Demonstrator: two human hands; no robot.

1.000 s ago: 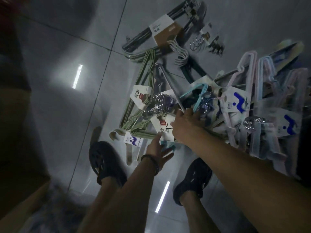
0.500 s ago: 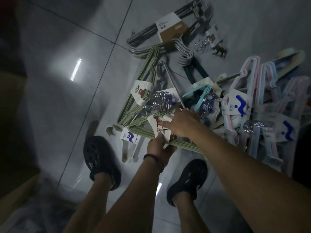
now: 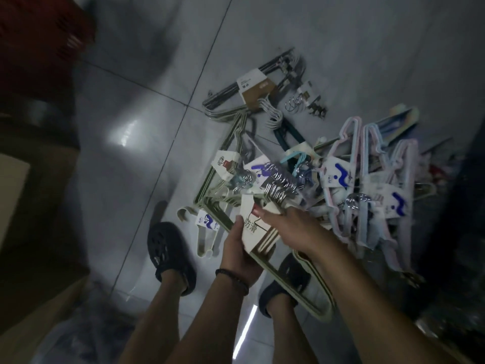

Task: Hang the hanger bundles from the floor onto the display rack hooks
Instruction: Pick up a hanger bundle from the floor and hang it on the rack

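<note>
A bundle of pale green hangers (image 3: 265,243) with a white paper label and chrome hooks is lifted off the floor between my hands. My left hand (image 3: 240,254) grips it from below at the label. My right hand (image 3: 291,227) holds its top edge, thumb on the label. Under and behind it a pile of hanger bundles lies on the tiles: another green bundle (image 3: 223,164), pink and blue plastic bundles (image 3: 367,185), and a grey metal bundle with a brown label (image 3: 256,90). No display rack shows in this view.
Glossy white floor tiles (image 3: 147,143) spread to the left. My two feet in dark shoes (image 3: 170,253) stand just below the pile. A brown box or cabinet (image 3: 31,179) rises at the left, with something red above it. Dark objects fill the right edge.
Both hands have closed on the green labelled bundle and raised it toward me, out of the pile. The camera has shifted, so the pile sits lower and further right.
</note>
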